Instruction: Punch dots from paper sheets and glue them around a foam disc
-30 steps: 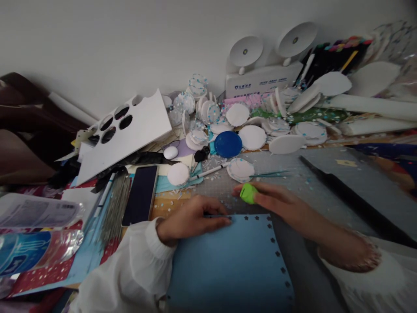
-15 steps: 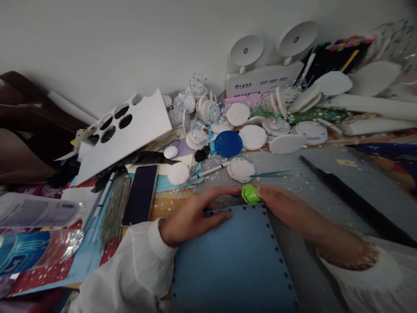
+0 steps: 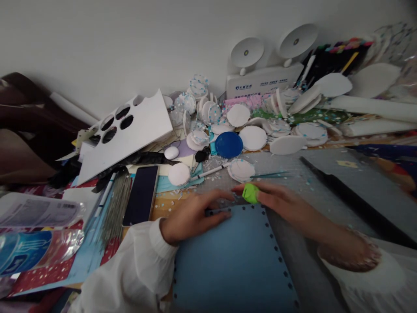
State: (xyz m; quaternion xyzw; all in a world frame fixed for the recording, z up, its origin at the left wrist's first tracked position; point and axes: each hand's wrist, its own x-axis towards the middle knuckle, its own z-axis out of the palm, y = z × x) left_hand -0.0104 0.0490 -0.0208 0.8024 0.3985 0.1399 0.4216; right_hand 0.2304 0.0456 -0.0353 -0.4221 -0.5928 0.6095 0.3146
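Note:
A blue sheet (image 3: 228,256) with small dark marks along its edges lies at the bottom centre. My left hand (image 3: 197,215) rests at its top left corner, thumb on the sheet and fingers apart, holding nothing. A bright green punch-like tool (image 3: 250,193) is just beyond the sheet's top right corner. My right hand (image 3: 283,202) grips it between thumb and fingers. What lies beneath the tool is hidden.
White foam discs (image 3: 252,138) and a blue disc (image 3: 229,144) crowd the back. A black knife (image 3: 345,191) lies right, a phone (image 3: 141,195) left. Teal tweezers (image 3: 272,175) are beyond my right hand. Bottles (image 3: 39,252) lie far left.
My right hand has closed around the green tool, its fingers now reaching over the far side. The left forefinger has drawn back from the tool. The sheet has barely moved.

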